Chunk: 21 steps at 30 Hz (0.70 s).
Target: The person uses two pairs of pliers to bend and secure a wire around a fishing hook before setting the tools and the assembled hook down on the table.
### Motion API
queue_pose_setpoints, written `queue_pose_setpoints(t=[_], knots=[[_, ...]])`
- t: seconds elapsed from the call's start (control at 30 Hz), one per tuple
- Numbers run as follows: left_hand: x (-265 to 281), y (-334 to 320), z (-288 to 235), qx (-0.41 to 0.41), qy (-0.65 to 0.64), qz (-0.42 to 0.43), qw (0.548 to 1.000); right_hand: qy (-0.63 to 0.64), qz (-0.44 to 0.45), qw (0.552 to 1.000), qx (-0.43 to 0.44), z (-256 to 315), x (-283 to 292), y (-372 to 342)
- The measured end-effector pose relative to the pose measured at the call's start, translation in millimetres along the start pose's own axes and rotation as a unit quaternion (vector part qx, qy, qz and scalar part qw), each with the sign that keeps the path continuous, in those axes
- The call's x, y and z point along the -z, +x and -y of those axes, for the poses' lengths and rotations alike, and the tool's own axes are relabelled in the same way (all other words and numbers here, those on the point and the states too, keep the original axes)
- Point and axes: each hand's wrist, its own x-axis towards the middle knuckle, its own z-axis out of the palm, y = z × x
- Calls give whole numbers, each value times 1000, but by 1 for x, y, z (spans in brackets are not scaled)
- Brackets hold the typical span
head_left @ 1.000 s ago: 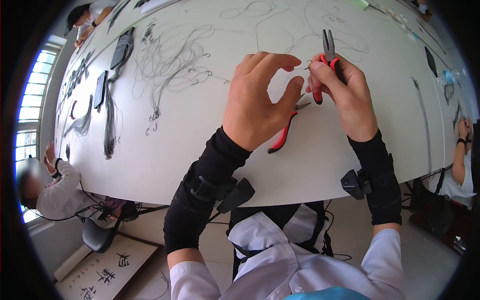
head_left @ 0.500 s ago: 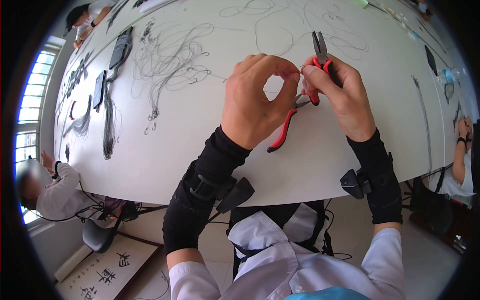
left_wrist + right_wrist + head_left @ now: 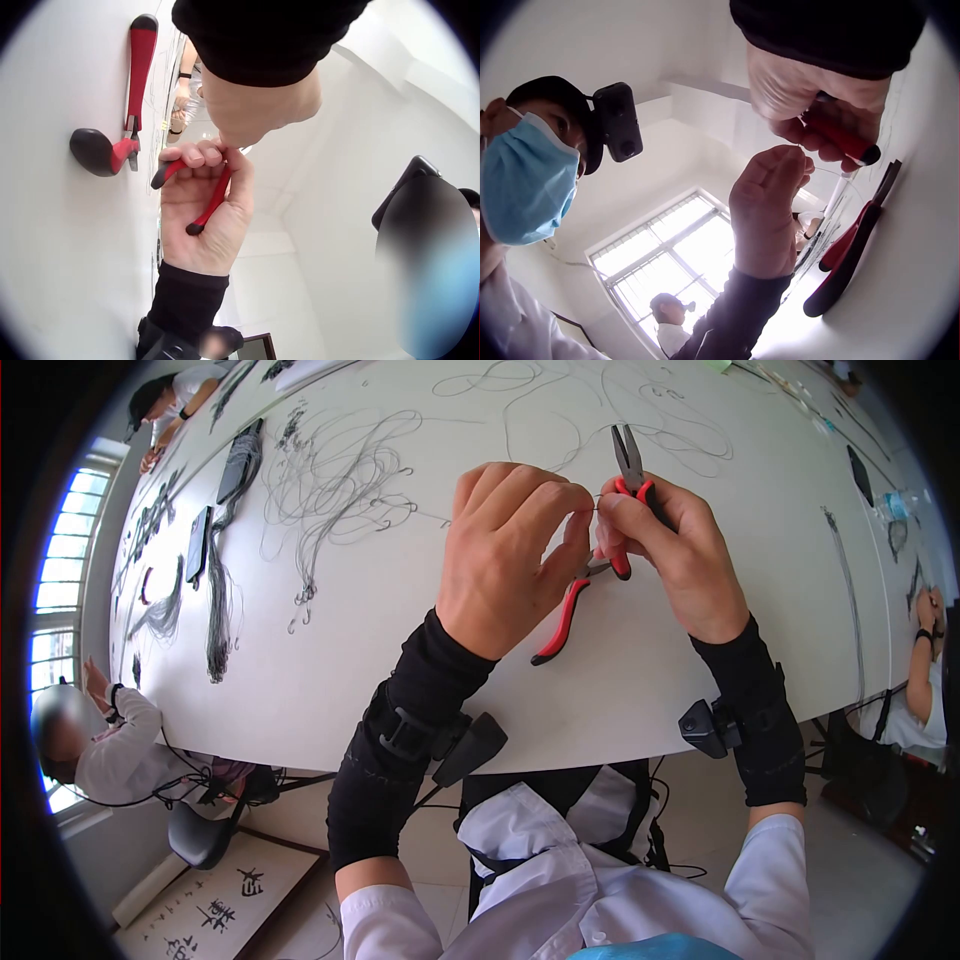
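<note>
In the head view my right hand (image 3: 690, 555) grips red-and-black pliers (image 3: 626, 455), their jaws pointing away from me. The red handles run down through the palm in the left wrist view. My left hand (image 3: 515, 555) brings thumb and forefinger together close against the right fingertips. Between them, in the right wrist view, it pinches a thin line (image 3: 826, 170). A tiny dark hook-like piece shows at the meeting fingertips, mostly hidden by them. Under the hands a second pair of red-and-black pliers (image 3: 563, 622) lies on the white table (image 3: 620, 690), its tips partly covered.
Left of my hands spreads a loose tangle of thin line (image 3: 345, 460) with several small hooks (image 3: 303, 598). Further left are dark strand bundles (image 3: 217, 615) and a phone-like object (image 3: 199, 545). A long strand (image 3: 846, 580) and a plastic bottle (image 3: 893, 507) are at right. Other people sit around the table.
My left thumb and forefinger, apart a second ago, have closed on the line at the right fingertips. The right hand with the pliers has shifted slightly left.
</note>
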Motion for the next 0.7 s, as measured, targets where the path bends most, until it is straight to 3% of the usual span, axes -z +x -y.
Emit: queue_pose_setpoints(t=[0.07, 0.23, 0.37, 0.57, 0.7], knots=[[0, 1, 0, -13, 10, -2, 1000, 10, 1, 1000, -7, 2, -1, 0], [1, -3, -7, 158, -118, 42, 979, -45, -10, 999, 28, 1, 0, -1], [1, -4, -7, 294, -238, 80, 922, -105, -29, 991, 79, 1, -3, -2], [2, -5, -4, 306, -291, 89, 902, -133, -41, 986, 91, -2, -1, -1], [3, -4, -4, 290, -274, 90, 913, -141, -37, 986, 85, -1, 1, -1]])
